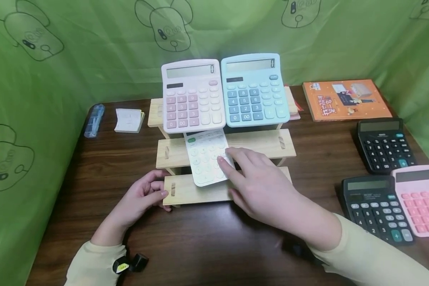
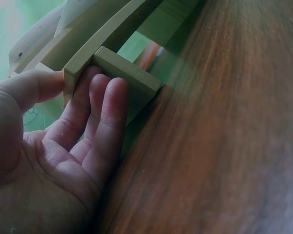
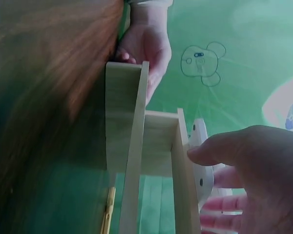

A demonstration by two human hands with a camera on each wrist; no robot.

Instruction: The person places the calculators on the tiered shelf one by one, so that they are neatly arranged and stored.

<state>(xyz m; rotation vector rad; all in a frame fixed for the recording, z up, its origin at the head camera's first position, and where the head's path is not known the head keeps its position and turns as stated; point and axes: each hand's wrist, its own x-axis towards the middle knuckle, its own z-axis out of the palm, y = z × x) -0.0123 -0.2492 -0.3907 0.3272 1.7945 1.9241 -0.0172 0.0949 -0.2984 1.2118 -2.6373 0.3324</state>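
1. At the far left of the table (image 1: 186,238), a bluish clear object (image 1: 94,121) lies beside a small pad of paper (image 1: 128,120).
2. The left hand (image 1: 143,194) is partly closed: its thumb and a bent finger pinch the left end of the near step of the wooden stand (image 1: 257,145), and the other fingers are below the board.
3. On the far step, a pale pink calculator (image 1: 193,95) stands at left, tilted, its display showing 0.
4. The white calculator (image 1: 205,159) leans askew across the middle step, with its lower end over the near step.
5. Just beside the pale pink one, a pale blue calculator (image 1: 255,89) also shows 0.
6. The right hand (image 1: 261,180) is loosely bent and holds the white calculator at its right side, fingers over the keys, thumb at the edge.
7. At right lie an orange book (image 1: 346,101), two black calculators (image 1: 373,210) and a bright pink calculator (image 1: 420,202).
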